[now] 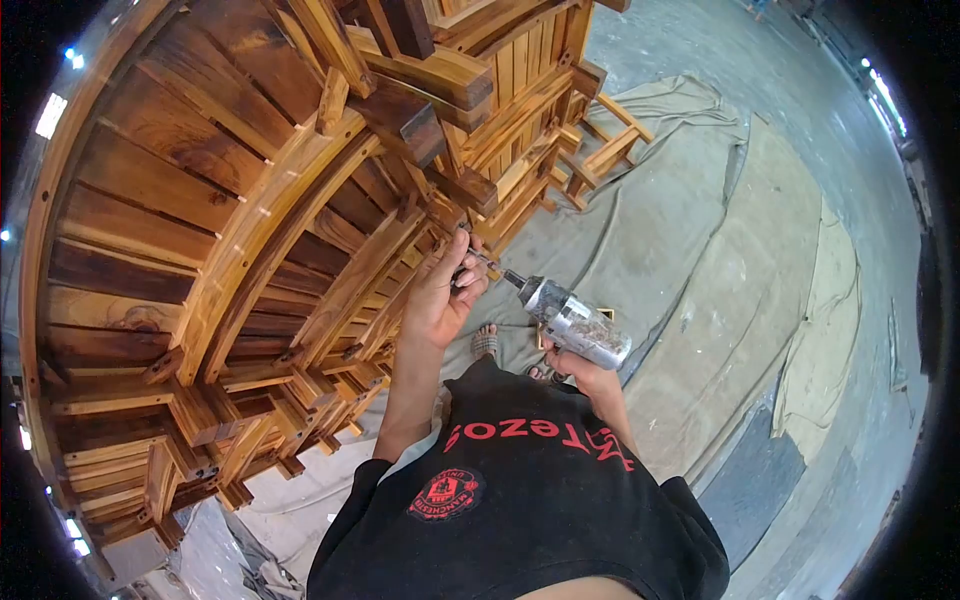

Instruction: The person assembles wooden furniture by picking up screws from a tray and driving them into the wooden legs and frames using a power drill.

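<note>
My right hand is wrapped round the handle of a worn silver impact driver. The driver's dark nose and slim bit point up and left, toward my other hand. At the tip of that bit, my left hand is closed with its fingers pinched together. Something small and dark shows between those fingers, too small to name. Just beyond the left hand are the dark end faces of beams on a stack of wooden tables or similar furniture, with slatted undersides turned my way.
More slatted wooden furniture stands at the upper middle, with a small wooden frame beside it. Wrinkled grey cloth sheets cover the floor. My sandaled foot rests on the cloth near the stack.
</note>
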`<action>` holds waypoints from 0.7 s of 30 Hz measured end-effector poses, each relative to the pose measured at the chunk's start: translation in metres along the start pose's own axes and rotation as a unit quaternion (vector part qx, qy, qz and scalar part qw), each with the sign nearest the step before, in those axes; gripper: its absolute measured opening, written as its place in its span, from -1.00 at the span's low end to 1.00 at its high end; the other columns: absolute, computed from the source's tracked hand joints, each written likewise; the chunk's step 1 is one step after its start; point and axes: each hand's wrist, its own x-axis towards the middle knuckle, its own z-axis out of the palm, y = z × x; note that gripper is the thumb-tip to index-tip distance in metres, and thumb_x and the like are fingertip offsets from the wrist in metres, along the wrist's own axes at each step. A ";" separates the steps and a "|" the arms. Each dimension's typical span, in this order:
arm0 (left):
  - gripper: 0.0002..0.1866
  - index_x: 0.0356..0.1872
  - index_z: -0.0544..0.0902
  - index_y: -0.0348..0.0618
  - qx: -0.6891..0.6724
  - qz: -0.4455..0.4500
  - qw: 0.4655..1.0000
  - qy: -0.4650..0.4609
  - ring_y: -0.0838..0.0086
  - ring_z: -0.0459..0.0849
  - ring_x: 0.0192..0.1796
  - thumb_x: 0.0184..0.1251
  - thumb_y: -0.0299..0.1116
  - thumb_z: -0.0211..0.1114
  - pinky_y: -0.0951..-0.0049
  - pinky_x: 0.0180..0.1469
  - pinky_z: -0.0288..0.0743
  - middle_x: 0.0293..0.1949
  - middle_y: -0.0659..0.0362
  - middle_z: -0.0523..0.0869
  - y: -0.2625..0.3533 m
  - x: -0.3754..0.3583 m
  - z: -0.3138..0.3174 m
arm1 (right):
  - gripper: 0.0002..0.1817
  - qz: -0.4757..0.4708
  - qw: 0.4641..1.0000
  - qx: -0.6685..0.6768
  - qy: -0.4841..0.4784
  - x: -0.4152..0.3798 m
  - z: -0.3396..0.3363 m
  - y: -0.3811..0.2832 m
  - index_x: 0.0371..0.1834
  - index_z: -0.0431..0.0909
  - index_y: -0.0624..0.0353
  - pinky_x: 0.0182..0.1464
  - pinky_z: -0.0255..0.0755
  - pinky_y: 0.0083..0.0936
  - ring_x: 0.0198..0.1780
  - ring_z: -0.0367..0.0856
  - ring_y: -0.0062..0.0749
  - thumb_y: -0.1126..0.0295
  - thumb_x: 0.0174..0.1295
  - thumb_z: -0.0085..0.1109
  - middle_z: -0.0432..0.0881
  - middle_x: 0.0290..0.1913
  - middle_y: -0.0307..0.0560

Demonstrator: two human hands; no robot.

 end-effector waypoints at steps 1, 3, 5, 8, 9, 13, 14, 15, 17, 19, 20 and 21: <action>-0.70 -0.12 0.46 -0.22 -0.001 -0.001 1.000 -0.002 0.74 0.29 -0.49 0.44 -0.16 0.20 0.75 -0.54 0.15 -0.45 0.33 0.37 0.002 0.001 -0.002 | -0.64 -0.001 1.000 -0.002 0.002 0.002 0.000 0.001 -0.10 0.60 0.24 -0.27 0.44 -0.58 -0.30 0.56 -0.59 0.60 -0.06 0.22 0.64 -0.26 -0.25; -0.71 -0.13 0.47 -0.21 0.033 -0.002 0.999 0.002 0.74 0.29 -0.48 0.43 -0.17 0.21 0.75 -0.54 0.14 -0.46 0.34 0.37 0.004 0.005 -0.004 | -0.62 -0.007 0.999 -0.032 -0.016 0.007 -0.002 -0.001 -0.08 0.60 0.23 -0.26 0.45 -0.58 -0.29 0.57 -0.58 0.60 -0.07 0.23 0.66 -0.25 -0.25; -0.74 -0.18 0.52 -0.22 0.034 0.006 0.999 0.009 0.72 0.32 -0.50 0.42 -0.20 0.23 0.73 -0.54 0.15 -0.48 0.33 0.41 0.005 0.007 -0.006 | -0.63 0.005 0.999 -0.035 -0.004 0.009 0.003 -0.003 -0.09 0.60 0.23 -0.27 0.45 -0.58 -0.29 0.56 -0.59 0.59 -0.06 0.23 0.65 -0.26 -0.26; -0.77 -0.24 0.57 -0.22 0.038 0.015 0.999 0.015 0.71 0.35 -0.51 0.40 -0.23 0.25 0.72 -0.55 0.17 -0.50 0.33 0.45 0.009 0.013 -0.007 | -0.66 0.011 0.998 -0.054 -0.009 0.018 0.005 -0.011 -0.12 0.60 0.21 -0.29 0.43 -0.58 -0.30 0.55 -0.60 0.59 -0.05 0.22 0.64 -0.29 -0.28; -0.78 -0.24 0.57 -0.22 0.041 0.014 0.999 0.014 0.71 0.35 -0.51 0.39 -0.24 0.26 0.72 -0.55 0.17 -0.51 0.33 0.45 0.009 0.015 -0.006 | -0.67 0.006 0.997 -0.070 -0.023 0.020 0.006 -0.014 -0.14 0.60 0.20 -0.30 0.42 -0.58 -0.31 0.54 -0.60 0.59 -0.05 0.22 0.63 -0.31 -0.29; -0.78 -0.24 0.57 -0.22 0.014 0.019 1.000 0.000 0.71 0.36 -0.50 0.39 -0.25 0.26 0.72 -0.54 0.18 -0.50 0.33 0.45 0.015 0.025 -0.002 | -0.71 0.004 0.996 -0.087 0.006 0.028 0.016 -0.027 -0.18 0.59 0.20 -0.31 0.40 -0.58 -0.32 0.52 -0.61 0.60 -0.06 0.21 0.61 -0.32 -0.31; -0.78 -0.24 0.57 -0.23 0.014 0.014 1.000 -0.006 0.72 0.36 -0.50 0.39 -0.25 0.26 0.72 -0.53 0.18 -0.49 0.33 0.46 0.019 0.027 0.001 | -0.71 0.007 0.997 -0.082 0.006 0.031 0.018 -0.030 -0.19 0.58 0.20 -0.31 0.40 -0.58 -0.32 0.52 -0.61 0.60 -0.06 0.21 0.61 -0.32 -0.31; -0.78 -0.23 0.57 -0.23 0.013 0.008 1.000 -0.012 0.72 0.36 -0.49 0.39 -0.26 0.26 0.72 -0.53 0.18 -0.49 0.33 0.46 0.021 0.028 0.003 | -0.72 0.011 0.997 -0.077 0.007 0.034 0.019 -0.033 -0.20 0.58 0.20 -0.31 0.40 -0.58 -0.32 0.52 -0.61 0.60 -0.06 0.21 0.60 -0.32 -0.32; -0.78 -0.22 0.57 -0.23 0.021 0.016 0.999 -0.027 0.72 0.35 -0.50 0.39 -0.25 0.26 0.72 -0.53 0.19 -0.48 0.33 0.46 0.026 0.032 0.006 | -0.72 -0.003 0.996 -0.087 0.010 0.039 0.020 -0.036 -0.21 0.58 0.20 -0.32 0.39 -0.58 -0.33 0.51 -0.62 0.60 -0.06 0.20 0.60 -0.33 -0.32; -0.77 -0.21 0.57 -0.23 0.029 0.024 0.998 -0.042 0.73 0.35 -0.50 0.39 -0.25 0.26 0.72 -0.52 0.19 -0.48 0.32 0.47 0.031 0.036 0.009 | -0.72 -0.017 0.995 -0.095 0.013 0.045 0.023 -0.039 -0.21 0.58 0.20 -0.33 0.38 -0.58 -0.34 0.50 -0.63 0.61 -0.06 0.18 0.59 -0.33 -0.33; -0.77 -0.21 0.58 -0.24 0.036 0.031 0.998 -0.039 0.73 0.35 -0.50 0.39 -0.25 0.26 0.72 -0.52 0.19 -0.47 0.32 0.47 0.033 0.038 0.011 | -0.70 -0.012 0.996 -0.088 0.009 0.049 0.025 -0.040 -0.22 0.54 0.21 -0.42 0.29 -0.62 -0.43 0.42 -0.64 0.64 -0.11 0.12 0.52 -0.36 -0.29; -0.76 -0.20 0.58 -0.24 0.044 0.036 0.998 -0.036 0.73 0.35 -0.49 0.39 -0.24 0.26 0.72 -0.52 0.20 -0.47 0.32 0.48 0.034 0.039 0.012 | -0.67 -0.006 0.997 -0.081 0.005 0.053 0.027 -0.040 -0.23 0.49 0.22 -0.52 0.19 -0.66 -0.52 0.35 -0.64 0.67 -0.16 0.06 0.45 -0.39 -0.25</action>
